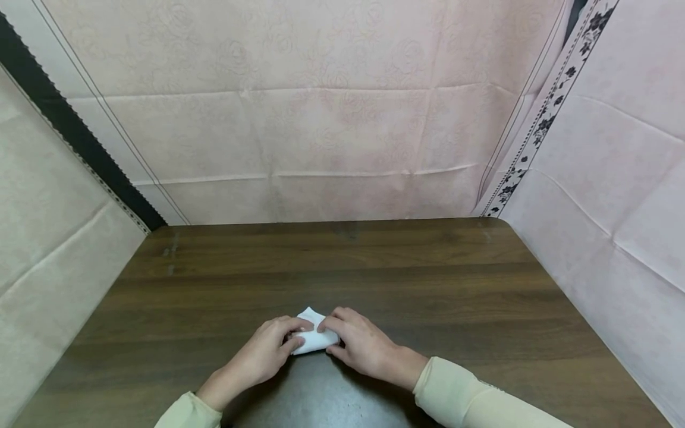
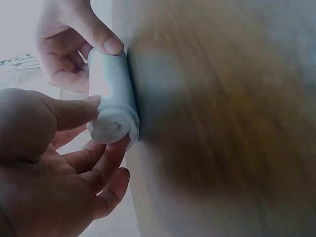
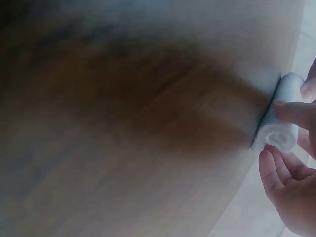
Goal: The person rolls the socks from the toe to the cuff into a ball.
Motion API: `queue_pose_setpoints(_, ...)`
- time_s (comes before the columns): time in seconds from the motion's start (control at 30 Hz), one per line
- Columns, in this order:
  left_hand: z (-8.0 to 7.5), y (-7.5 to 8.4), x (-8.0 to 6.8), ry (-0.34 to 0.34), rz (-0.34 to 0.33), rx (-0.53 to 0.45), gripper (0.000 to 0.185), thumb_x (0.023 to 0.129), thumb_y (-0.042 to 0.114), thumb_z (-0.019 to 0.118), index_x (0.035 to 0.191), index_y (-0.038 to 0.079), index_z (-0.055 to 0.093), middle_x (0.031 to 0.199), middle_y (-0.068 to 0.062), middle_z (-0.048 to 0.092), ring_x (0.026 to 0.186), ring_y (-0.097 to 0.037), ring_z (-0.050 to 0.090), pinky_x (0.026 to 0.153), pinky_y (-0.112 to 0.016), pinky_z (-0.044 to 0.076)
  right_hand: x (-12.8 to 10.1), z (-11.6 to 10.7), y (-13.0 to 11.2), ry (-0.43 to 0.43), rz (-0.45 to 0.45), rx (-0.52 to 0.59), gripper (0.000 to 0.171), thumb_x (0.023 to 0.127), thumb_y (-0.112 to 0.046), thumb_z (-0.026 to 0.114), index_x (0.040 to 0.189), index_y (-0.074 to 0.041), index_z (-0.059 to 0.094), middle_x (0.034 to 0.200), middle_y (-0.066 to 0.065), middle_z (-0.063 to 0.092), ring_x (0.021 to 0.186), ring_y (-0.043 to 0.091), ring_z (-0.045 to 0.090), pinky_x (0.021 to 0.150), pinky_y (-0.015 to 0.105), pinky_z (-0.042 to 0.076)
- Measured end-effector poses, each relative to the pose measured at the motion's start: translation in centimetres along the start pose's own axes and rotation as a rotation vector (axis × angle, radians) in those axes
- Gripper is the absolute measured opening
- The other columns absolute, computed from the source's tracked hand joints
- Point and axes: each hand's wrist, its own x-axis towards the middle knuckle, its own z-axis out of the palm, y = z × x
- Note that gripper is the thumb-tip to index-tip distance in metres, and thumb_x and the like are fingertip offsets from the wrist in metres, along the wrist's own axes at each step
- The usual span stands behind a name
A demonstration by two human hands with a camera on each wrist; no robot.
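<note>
**Rolling a white cloth, both hands on the roll**

While the white cloth [image 1: 313, 334] lies near the front edge of the wooden table [image 1: 342, 261], both hands work it into a tight roll. The left hand [image 1: 266, 351] pinches one end between thumb and curled fingers, and the left wrist view shows the spiral of wound layers at that end, the roll [image 2: 112, 94] lying against the tabletop. The right hand [image 1: 357, 342] grips the other end the same way, fingertips on top. One corner of the cloth pokes up between the hands, so the rolling looks nearly but not quite finished. My judgement is that the next move calls for even pressure from both hands, so the roll advances straight and the last flap winds in without loosening the layers.
</note>
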Motion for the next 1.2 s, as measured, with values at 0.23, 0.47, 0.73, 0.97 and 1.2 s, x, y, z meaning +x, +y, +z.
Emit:
queue_pose_setpoints(0.23,0.51,0.13,-0.33,0.117,0.043,0.033,0.028,0.082,0.003,0.082,0.104,0.017,0.071,0.101,0.008,0.061,0.093,-0.011,0.055,0.078,-0.028,0.049,0.07,0.06,0.09,0.007,-0.020,0.011,0.025,0.092,-0.018,0.076,0.117,-0.017,0.069,0.110,-0.003,0.062,0.098,0.009,0.058,0.083,0.024,0.050)
queue_pose_setpoints(0.47,0.68,0.30,-0.42,0.124,0.042,0.058,0.034,0.076,0.003,0.086,0.103,0.018,0.071,0.103,0.008,0.059,0.098,-0.014,0.054,0.081,-0.031,0.050,0.09,0.00,0.25,0.000,-0.032,0.013,0.024,0.095,-0.019,0.072,0.119,-0.016,0.072,0.108,-0.003,0.064,0.096,0.008,0.060,0.082,0.023,0.051)
queue_pose_setpoints(0.73,0.78,0.33,-0.36,0.102,0.033,0.065,0.038,0.075,0.002,0.087,0.105,0.019,0.071,0.104,0.009,0.058,0.100,-0.013,0.053,0.083,-0.033,0.050,0.18,-0.30,0.34,-0.013,-0.036,0.028,0.022,0.098,-0.017,0.068,0.119,-0.014,0.072,0.107,-0.002,0.065,0.095,0.008,0.061,0.081,0.022,0.051)
queue_pose_setpoints(0.97,0.63,0.20,-0.26,0.062,0.035,0.048,0.031,0.082,0.003,0.082,0.106,0.020,0.070,0.104,0.010,0.061,0.101,-0.013,0.056,0.083,-0.035,0.049,0.21,-0.43,0.21,-0.029,-0.033,0.022,0.020,0.099,-0.016,0.066,0.118,-0.013,0.071,0.106,-0.002,0.064,0.094,0.007,0.059,0.082,0.023,0.050)
queue_pose_setpoints(1.2,0.40,0.04,-0.07,0.058,0.080,0.069,0.026,0.084,0.006,0.080,0.106,0.018,0.072,0.104,0.009,0.065,0.100,-0.017,0.060,0.085,-0.041,0.048,-0.01,-0.37,-0.01,-0.030,0.005,-0.006,0.023,0.099,-0.020,0.067,0.121,-0.013,0.071,0.111,-0.003,0.060,0.096,0.009,0.056,0.081,0.023,0.049)
